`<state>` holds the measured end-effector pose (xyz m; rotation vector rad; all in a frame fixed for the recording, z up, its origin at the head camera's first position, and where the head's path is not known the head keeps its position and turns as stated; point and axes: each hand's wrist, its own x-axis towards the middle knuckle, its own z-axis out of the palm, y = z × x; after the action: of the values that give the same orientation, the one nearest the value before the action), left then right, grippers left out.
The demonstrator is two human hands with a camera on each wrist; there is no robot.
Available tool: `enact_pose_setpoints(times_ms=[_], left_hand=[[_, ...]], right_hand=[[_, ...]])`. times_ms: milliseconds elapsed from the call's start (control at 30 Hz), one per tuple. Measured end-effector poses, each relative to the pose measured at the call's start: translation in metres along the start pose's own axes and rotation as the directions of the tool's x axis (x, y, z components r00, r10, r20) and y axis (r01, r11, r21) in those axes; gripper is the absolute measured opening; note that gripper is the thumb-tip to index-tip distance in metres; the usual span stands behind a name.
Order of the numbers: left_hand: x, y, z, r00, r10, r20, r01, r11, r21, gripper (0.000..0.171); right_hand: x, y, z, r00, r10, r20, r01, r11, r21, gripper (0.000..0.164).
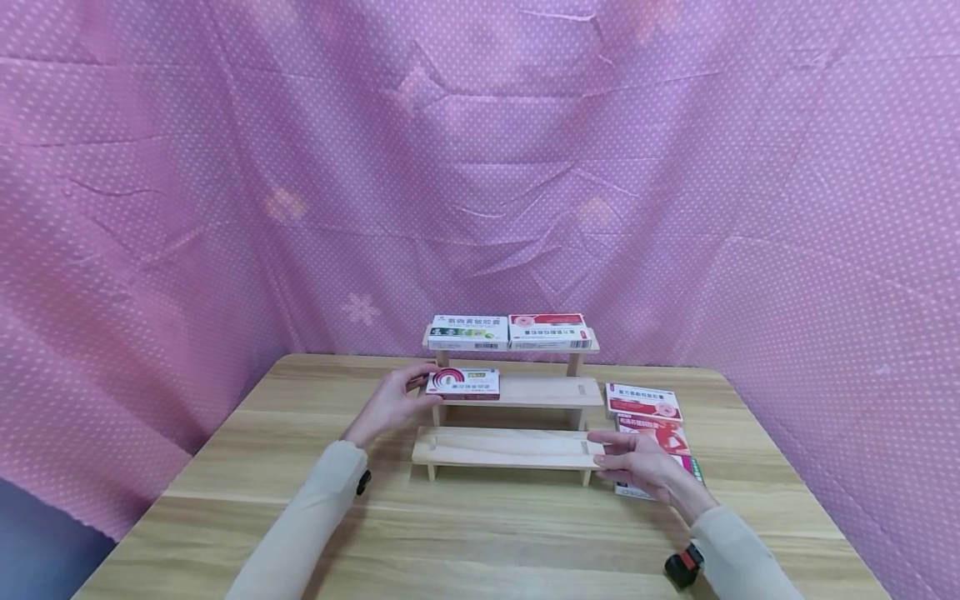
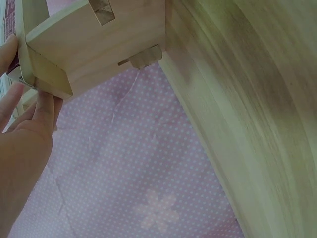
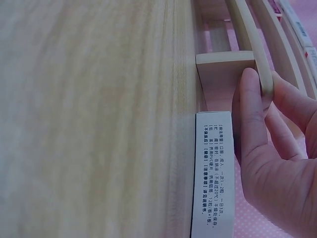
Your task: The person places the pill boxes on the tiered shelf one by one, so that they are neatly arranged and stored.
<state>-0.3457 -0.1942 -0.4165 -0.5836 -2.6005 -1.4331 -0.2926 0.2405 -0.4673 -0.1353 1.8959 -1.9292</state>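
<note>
A three-tier wooden display stand point(image 1: 525, 450) sits on the table. My left hand point(image 1: 393, 402) is at the left end of its middle tier, thumb and fingers about the end of a white and maroon medicine box point(image 1: 463, 383) lying there. In the left wrist view, the left fingers point(image 2: 43, 111) also touch the shelf's end, and the box is mostly hidden. My right hand point(image 1: 645, 467) grips the right end of the bottom tier; the right wrist view shows fingers point(image 3: 251, 106) on both sides of the board point(image 3: 265, 74).
Two medicine boxes, one green and white point(image 1: 468, 332) and one red and white point(image 1: 549, 332), lie on the top tier. Several more boxes point(image 1: 645, 402) lie right of the stand, close by the right hand. Pink dotted cloth point(image 1: 480, 167) hangs behind the table point(image 1: 480, 533).
</note>
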Motion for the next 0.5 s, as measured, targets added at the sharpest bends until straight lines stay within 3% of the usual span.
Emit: enact_pose_setpoints(times_ms=[233,500], left_hand=[[0.0009,-0.0019,-0.0002,1.000,-0.003,0.008,0.004,0.999,-0.043,0.059],[0.0024,-0.0018,-0.0001,1.000,0.006,0.006,-0.005,1.000,-0.013,0.060]], right_hand=[[-0.0002,0.0003,-0.0004,1.000,0.002,0.011,-0.002,1.000,0.006,0.053],[-0.0002,0.0002,-0.0004,1.000,0.012,-0.003,-0.012,1.000,0.002,0.053]])
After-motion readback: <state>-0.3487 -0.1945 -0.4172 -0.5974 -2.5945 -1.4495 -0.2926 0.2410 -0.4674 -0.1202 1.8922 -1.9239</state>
